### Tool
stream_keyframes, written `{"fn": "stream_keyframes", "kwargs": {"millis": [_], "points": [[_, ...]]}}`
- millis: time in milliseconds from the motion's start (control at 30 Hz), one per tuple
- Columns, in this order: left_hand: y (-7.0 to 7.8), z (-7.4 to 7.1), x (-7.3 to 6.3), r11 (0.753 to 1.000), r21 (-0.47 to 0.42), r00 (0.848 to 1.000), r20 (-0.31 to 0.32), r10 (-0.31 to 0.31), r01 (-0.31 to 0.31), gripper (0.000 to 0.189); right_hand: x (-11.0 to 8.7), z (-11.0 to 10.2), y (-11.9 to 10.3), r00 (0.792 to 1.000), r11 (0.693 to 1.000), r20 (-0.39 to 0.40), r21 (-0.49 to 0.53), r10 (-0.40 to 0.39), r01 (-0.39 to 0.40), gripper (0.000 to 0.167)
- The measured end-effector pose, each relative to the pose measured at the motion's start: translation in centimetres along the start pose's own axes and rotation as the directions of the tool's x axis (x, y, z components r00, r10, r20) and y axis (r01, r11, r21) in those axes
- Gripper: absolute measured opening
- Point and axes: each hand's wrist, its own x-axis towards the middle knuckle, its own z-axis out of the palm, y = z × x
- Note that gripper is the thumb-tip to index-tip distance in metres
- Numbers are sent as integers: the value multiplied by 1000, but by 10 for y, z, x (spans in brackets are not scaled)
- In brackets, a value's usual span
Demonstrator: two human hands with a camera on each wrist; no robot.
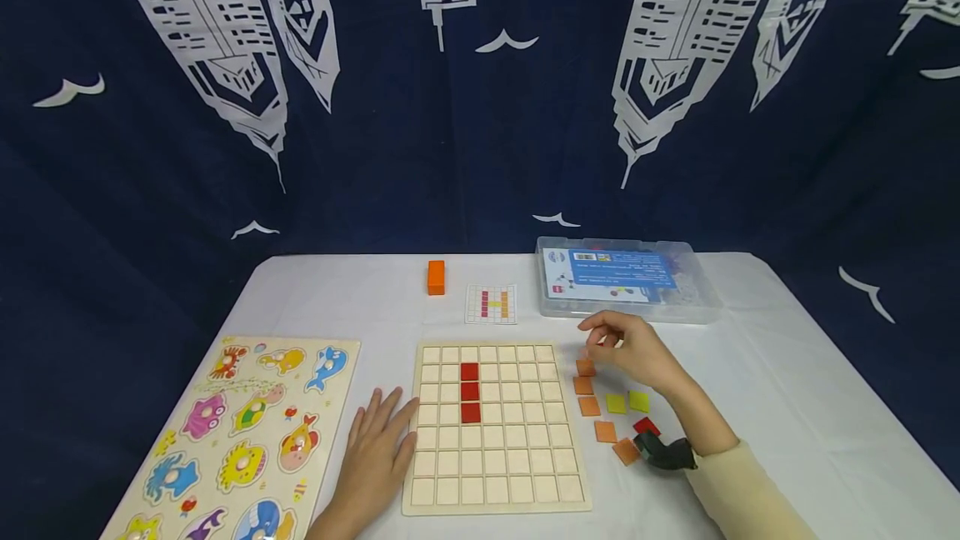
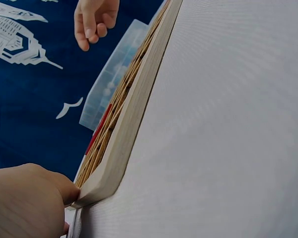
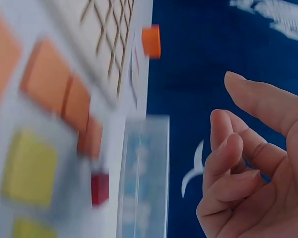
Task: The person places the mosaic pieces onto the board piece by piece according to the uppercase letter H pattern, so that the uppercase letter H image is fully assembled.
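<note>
My left hand (image 1: 373,458) lies with spread fingers at the left edge of a wooden grid board (image 1: 498,511), its fingertips right at the rim. Three red square tiles (image 1: 469,391) stand in one column of the board's upper part. To the right of the board, my right hand (image 1: 628,350) hovers over the loose tiles, fingers loosely bent. The right wrist view shows nothing between its thumb and fingertips (image 3: 233,77). Below it are a red tile (image 3: 100,189), a line of orange tiles (image 1: 583,386) and two yellow tiles (image 1: 616,403).
Behind the board lie a pattern card (image 1: 491,304) and an orange block (image 1: 436,277). A clear plastic case (image 1: 705,294) sits at the back right. An animal puzzle board (image 1: 217,432) covers the left side. Another red tile (image 1: 646,426) lies near the right wrist's black strap (image 1: 663,451).
</note>
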Motion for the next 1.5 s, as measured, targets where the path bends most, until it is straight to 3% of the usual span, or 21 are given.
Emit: {"fn": "stream_keyframes", "kwargs": {"millis": [200,433,800,1133,1500], "points": [[0,0,0,1000,-6,1000,5,-6,6,41,5,-20,20,994,995,-43,-16,99,-100,36],[1,-1,0,1000,-3,1000,17,-8,8,42,6,-26,38,990,991,-34,13,136,-136,41],[0,1,0,1000,-7,1000,22,-18,18,42,7,-20,57,985,984,19,51,171,-172,41],[1,1,0,1000,-8,1000,-6,-3,3,41,7,-13,67,977,977,39,20,210,-211,39],[2,-2,0,1000,-12,1000,22,-12,12,41,9,-8,71,977,978,41,-17,208,-207,38]]}}
